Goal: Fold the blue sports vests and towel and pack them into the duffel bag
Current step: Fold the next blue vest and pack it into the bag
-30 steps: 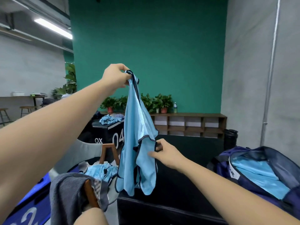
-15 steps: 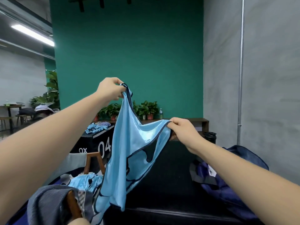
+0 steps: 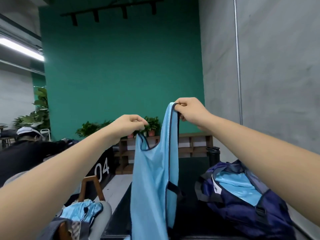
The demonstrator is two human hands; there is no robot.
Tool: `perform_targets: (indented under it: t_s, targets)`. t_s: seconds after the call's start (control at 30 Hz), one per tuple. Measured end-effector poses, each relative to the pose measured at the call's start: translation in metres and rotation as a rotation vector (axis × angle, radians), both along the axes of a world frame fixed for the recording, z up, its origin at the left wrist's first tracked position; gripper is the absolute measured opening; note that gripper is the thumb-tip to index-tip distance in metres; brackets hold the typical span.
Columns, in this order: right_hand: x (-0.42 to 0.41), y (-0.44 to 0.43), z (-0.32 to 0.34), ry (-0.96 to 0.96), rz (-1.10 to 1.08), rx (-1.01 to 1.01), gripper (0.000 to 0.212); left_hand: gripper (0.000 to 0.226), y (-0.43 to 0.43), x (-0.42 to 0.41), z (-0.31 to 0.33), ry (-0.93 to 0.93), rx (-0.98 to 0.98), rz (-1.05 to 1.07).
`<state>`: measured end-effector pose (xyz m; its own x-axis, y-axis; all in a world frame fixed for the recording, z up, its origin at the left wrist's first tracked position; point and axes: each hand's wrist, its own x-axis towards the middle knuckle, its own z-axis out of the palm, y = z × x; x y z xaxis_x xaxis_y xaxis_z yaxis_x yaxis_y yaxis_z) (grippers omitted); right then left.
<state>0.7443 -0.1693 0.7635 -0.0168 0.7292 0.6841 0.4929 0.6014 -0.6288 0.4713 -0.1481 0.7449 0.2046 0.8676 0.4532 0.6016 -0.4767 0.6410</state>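
— Up at twelve o'clock?
— Green wall (image 3: 121, 75), with a black track-light bar (image 3: 110, 12) above.
— Toward three?
— Grey concrete wall (image 3: 277, 84), with a thin metal conduit (image 3: 238, 66) running upright along it.
— Near the middle?
— Potted plants (image 3: 152, 125) on a wooden cubby shelf (image 3: 190, 144); black tumbler (image 3: 213, 154) just beside its right end.
— Nine o'clock?
— Person in a white cap (image 3: 26, 134), leafy plant (image 3: 41, 101) behind, lit strip light (image 3: 20, 49) up at ten.
— Around eight?
— Black box marked "04" (image 3: 102, 168), wooden chair frame (image 3: 90, 187) just in front.
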Motion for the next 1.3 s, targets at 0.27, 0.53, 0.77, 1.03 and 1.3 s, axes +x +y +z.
perform_targets:
  t_s: [0.27,0.53,0.77,1.03,1.3]
  targets:
    - [-0.013,-0.007,0.007,-0.12,0.036,-0.008,0.021,0.021,-0.018,0.049,0.001,-0.16,-0.126,-0.377]
    - [-0.006,-0.019,0.018,-0.149,0.064,0.02,0.022,0.035,-0.018,0.063,-0.012,-0.255,-0.317,-0.449]
    - [0.009,-0.019,0.011,-0.181,0.088,-0.034,0.016,0.031,-0.018,0.062,0.002,-0.579,-0.345,-0.534]
    - [0.019,-0.018,0.003,-0.29,-0.145,0.002,0.013,0.023,-0.011,0.054,-0.001,-0.526,-0.077,-0.392]
    - [0.01,-0.016,-0.033,0.184,0.213,-0.442,0.052,0.022,-0.015,0.048,0.001,-0.481,0.064,-0.377]
